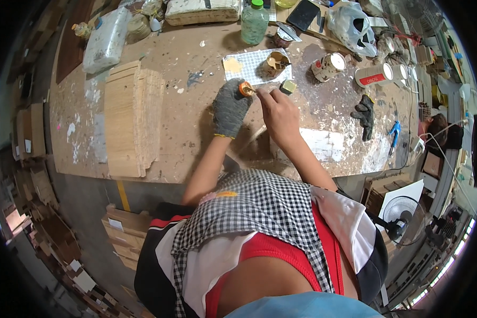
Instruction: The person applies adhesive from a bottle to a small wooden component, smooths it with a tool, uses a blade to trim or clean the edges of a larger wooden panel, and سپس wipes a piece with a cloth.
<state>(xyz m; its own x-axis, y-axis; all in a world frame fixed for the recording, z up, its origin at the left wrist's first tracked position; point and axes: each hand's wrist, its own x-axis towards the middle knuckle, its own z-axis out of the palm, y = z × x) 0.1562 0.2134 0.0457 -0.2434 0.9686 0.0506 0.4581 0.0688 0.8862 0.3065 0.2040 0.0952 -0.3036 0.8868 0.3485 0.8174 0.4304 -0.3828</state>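
Observation:
My left hand, in a dark grey work glove, is closed around a small round orange-rimmed container, its open top tilted up. My right hand is bare, with thumb and fingers pinched on a thin stick-like tool whose tip reaches into that container. The tool's exact kind is too small to make out. Just beyond both hands lies a checked sheet with a tan smear on it. On it stands a cup of brown material with a stick across it. A small yellowish block sits beside my right fingers.
Thin wooden boards are stacked on the table at left. A green-capped bottle stands at the back. Toward the right are a stained paper cup, lying cups, a dark glove and a blue tool.

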